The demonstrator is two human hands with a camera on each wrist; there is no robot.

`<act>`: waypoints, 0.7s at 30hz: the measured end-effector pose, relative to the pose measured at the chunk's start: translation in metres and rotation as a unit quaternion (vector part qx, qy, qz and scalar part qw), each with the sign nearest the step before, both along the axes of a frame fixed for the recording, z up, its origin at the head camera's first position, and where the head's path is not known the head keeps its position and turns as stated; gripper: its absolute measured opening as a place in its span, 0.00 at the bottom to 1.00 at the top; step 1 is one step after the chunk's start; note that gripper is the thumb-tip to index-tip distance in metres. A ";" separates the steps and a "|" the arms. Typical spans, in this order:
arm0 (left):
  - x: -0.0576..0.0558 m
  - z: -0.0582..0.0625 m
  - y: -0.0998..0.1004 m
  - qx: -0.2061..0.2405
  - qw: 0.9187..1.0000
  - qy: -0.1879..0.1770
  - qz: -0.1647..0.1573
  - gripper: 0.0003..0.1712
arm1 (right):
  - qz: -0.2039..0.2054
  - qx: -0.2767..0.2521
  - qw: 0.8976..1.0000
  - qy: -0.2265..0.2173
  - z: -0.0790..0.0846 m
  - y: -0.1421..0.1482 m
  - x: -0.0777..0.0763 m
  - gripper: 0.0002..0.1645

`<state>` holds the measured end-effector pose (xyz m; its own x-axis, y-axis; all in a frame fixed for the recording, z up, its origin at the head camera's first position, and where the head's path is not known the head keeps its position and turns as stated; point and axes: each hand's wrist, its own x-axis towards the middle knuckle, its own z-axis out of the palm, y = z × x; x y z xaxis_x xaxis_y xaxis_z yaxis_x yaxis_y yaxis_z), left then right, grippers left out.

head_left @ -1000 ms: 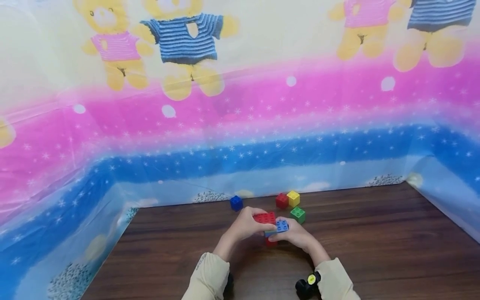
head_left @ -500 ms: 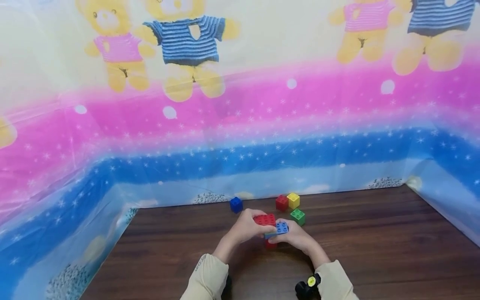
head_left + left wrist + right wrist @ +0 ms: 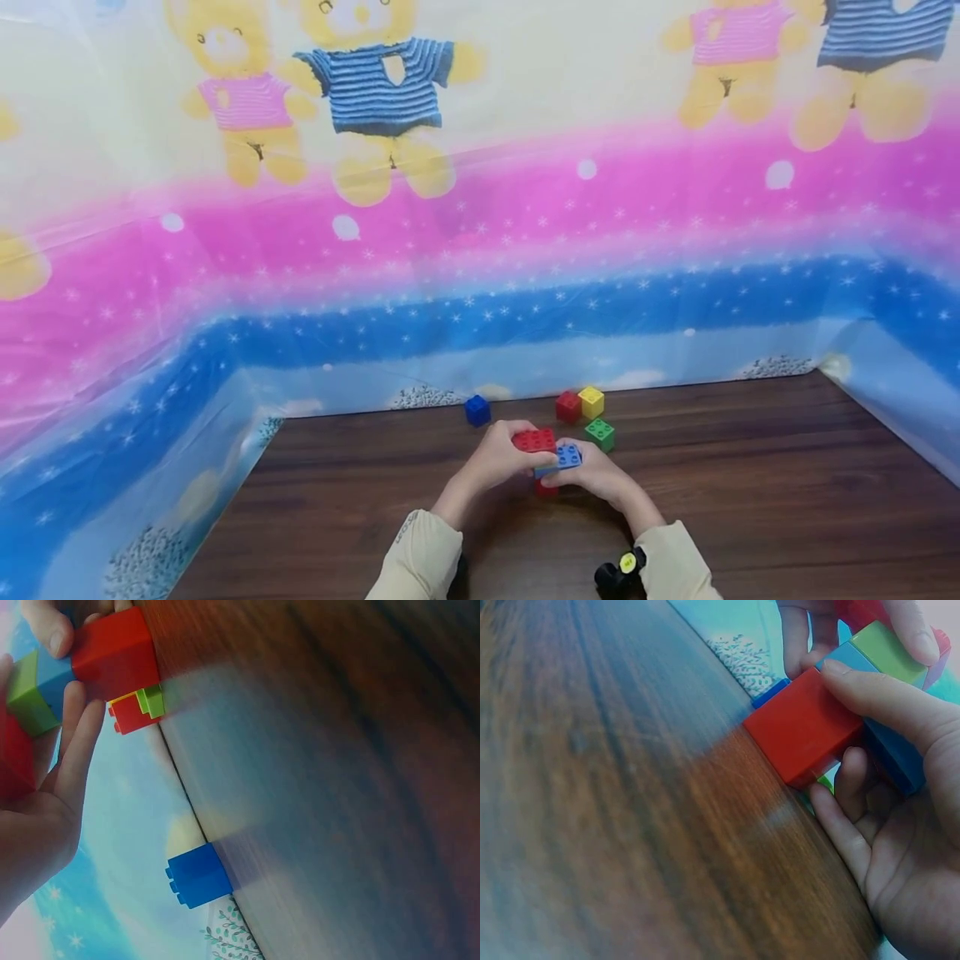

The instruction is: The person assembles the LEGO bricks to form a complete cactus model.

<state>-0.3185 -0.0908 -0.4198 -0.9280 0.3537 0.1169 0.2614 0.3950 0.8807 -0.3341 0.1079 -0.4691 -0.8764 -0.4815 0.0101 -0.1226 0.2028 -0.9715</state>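
Observation:
A small stack of toy bricks stands between my hands. Its lowest piece is a red brick [image 3: 806, 727] on the table. Above that lies a longer blue brick [image 3: 570, 456], pinched by my right hand [image 3: 600, 477] with the thumb on its near side. A light green brick [image 3: 889, 652] sits on the blue one, beside its bare studs. My left hand [image 3: 491, 458] grips another red brick [image 3: 535, 440] at the top, against the green one. Whether those two are fully pressed together I cannot tell. Fingers hide parts of the stack.
Behind the stack on the wooden table [image 3: 337, 500] are a dark blue brick [image 3: 477, 410], a red brick [image 3: 567, 407], a yellow brick [image 3: 592, 402] and a green brick [image 3: 600, 434]. A printed curtain [image 3: 450, 250] borders the table's back and sides.
Both hands keep their hold on the stack, with almost no movement. The head view has shifted slightly.

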 end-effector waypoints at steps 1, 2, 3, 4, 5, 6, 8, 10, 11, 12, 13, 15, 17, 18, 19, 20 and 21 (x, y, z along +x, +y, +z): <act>0.000 0.000 0.000 0.001 1.000 0.000 -0.001 0.19 | -0.001 0.000 1.000 -0.001 0.000 0.000 0.000 0.28; 0.000 -0.001 0.001 0.002 1.000 0.001 -0.001 0.19 | -0.002 0.000 1.000 0.001 0.000 0.001 0.001 0.28; 0.000 -0.001 0.001 0.003 1.000 0.002 -0.002 0.19 | -0.004 0.001 1.000 0.002 0.000 0.001 0.001 0.28; 0.000 -0.001 0.001 0.003 1.000 0.003 -0.002 0.19 | -0.004 0.003 1.000 0.003 0.000 0.001 0.001 0.28; -0.001 -0.001 0.002 0.003 1.000 0.005 -0.003 0.19 | -0.005 0.004 1.000 0.003 0.000 0.002 0.000 0.29; -0.001 -0.001 0.002 0.004 1.000 0.006 -0.003 0.19 | -0.006 0.007 1.000 0.004 -0.001 0.002 0.000 0.29; -0.002 0.000 0.002 0.001 1.000 0.011 -0.003 0.19 | -0.008 0.010 1.000 0.008 -0.002 0.002 -0.001 0.30; -0.002 0.000 0.001 -0.002 1.000 0.014 -0.002 0.19 | -0.010 0.011 1.000 0.011 -0.003 0.002 -0.001 0.30; -0.002 0.000 0.001 -0.004 1.000 0.014 -0.001 0.19 | -0.010 0.012 1.000 0.014 -0.003 0.002 -0.001 0.31; -0.002 0.000 0.000 -0.005 1.000 0.014 -0.001 0.20 | -0.010 0.012 1.000 0.017 -0.003 0.002 -0.001 0.31; -0.002 0.001 0.000 -0.006 1.000 0.014 -0.001 0.20 | -0.009 0.010 1.000 0.018 -0.004 0.001 -0.001 0.31; -0.002 0.001 -0.001 -0.007 1.000 0.011 0.000 0.20 | -0.007 0.009 1.000 0.021 -0.004 0.000 0.000 0.31; -0.001 0.000 -0.001 -0.008 1.000 0.010 -0.001 0.20 | -0.006 0.008 1.000 0.021 -0.004 0.000 0.000 0.31; -0.001 0.000 -0.001 -0.009 1.000 0.011 -0.001 0.20 | -0.006 0.007 1.000 0.021 -0.004 -0.001 0.000 0.31; -0.001 0.000 -0.001 -0.010 1.000 0.011 -0.002 0.20 | -0.006 0.006 1.000 0.020 -0.005 -0.001 0.000 0.31; -0.001 0.000 -0.002 -0.012 1.000 0.012 -0.002 0.19 | -0.005 0.006 1.000 0.021 -0.005 -0.001 0.001 0.31; -0.001 -0.001 -0.002 -0.013 1.000 0.013 -0.003 0.19 | -0.004 0.005 1.000 0.022 -0.005 -0.001 0.001 0.31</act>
<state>-0.3191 -0.0925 -0.4204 -0.9227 0.3625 0.1312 0.2863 0.4166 0.8628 -0.3334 0.1072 -0.4739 -0.8794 -0.4740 0.0439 -0.1632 0.2136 -0.9632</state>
